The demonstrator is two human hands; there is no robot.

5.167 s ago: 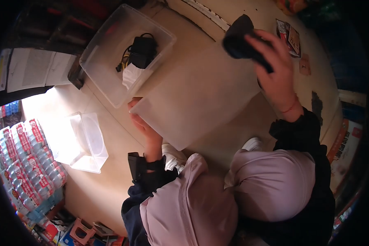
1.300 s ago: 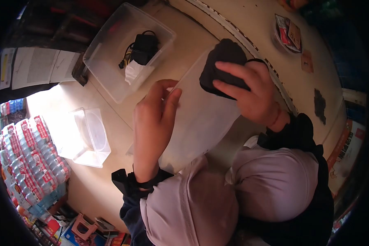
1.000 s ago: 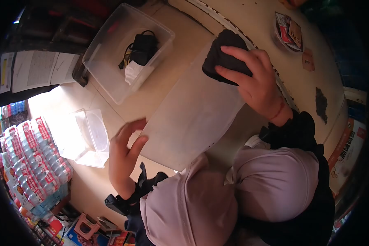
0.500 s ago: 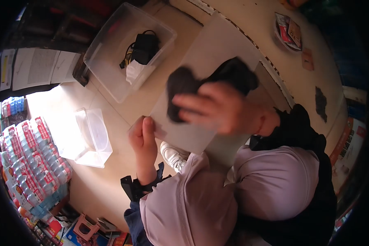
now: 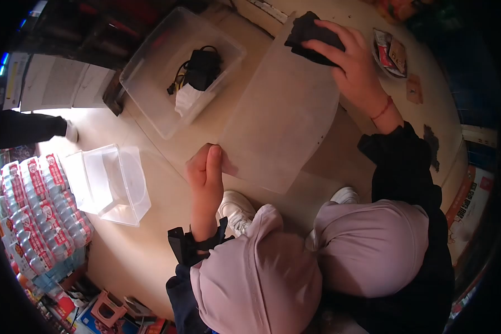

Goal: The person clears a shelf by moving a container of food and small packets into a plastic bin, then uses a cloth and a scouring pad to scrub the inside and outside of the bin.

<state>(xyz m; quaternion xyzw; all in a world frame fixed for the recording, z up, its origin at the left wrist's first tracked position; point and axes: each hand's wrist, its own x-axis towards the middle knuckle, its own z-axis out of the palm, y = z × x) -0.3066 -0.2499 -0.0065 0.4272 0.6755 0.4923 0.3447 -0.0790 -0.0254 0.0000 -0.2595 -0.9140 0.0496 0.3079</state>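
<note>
Black cloth (image 5: 304,34) (bunched) under right hand (image 5: 359,71).

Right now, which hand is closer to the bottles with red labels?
Left. The left hand, gripping the translucent sheet's corner, is to the right of the bottles in the picture; the right hand, on the black cloth, is farther right, at the sheet's far end.

No text can be read; the carton (image 5: 471,205) bears blurred characters.

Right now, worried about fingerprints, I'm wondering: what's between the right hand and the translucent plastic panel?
In the head view, a dark cloth lies between the right hand and the translucent plastic panel.
</note>
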